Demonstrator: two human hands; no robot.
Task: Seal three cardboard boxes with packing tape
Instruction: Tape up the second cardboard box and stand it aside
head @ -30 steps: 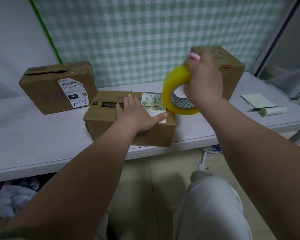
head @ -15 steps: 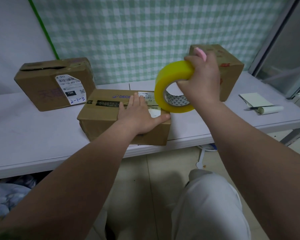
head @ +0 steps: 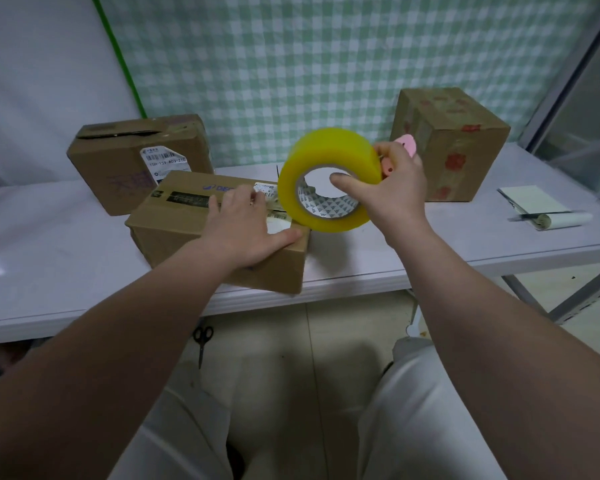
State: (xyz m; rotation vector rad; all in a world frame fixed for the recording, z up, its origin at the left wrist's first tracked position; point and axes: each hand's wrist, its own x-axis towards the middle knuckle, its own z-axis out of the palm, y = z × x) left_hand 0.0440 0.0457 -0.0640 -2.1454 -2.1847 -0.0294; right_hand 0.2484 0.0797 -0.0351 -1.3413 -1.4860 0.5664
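1. L hand (head: 253,233) is lying flat on the front box (head: 187,237), fingers straight, pressing the top down near its R end. It is grasping nothing.
2. R hand (head: 392,188) is grasping the tape (head: 326,161): thumb through the core, fingers curled over the outer rim. A pink item (head: 407,144) is also sitting under those fingers; I cannot tell what it is.
3. The tape is hanging upright just beside the front box's R end, clear of the table (head: 49,254). Whether a free strip is running from roll to box, I cannot tell.
4. The front box is sitting at the table's near edge. The L box (head: 118,161), top flap gaping, and the R box (head: 465,150) are standing at the back, well apart.

Risks (my judgement):
- Box sliding off the near edge if I am pulling tape toward me w/o enough L-hand pressure.
- Strip going on crooked or wrinkled, since the roll is being steered w/ 1 hand.
- Tape sticking to itself if slack is forming.
- Grip slipping, as R hand is managing 2 items at once.
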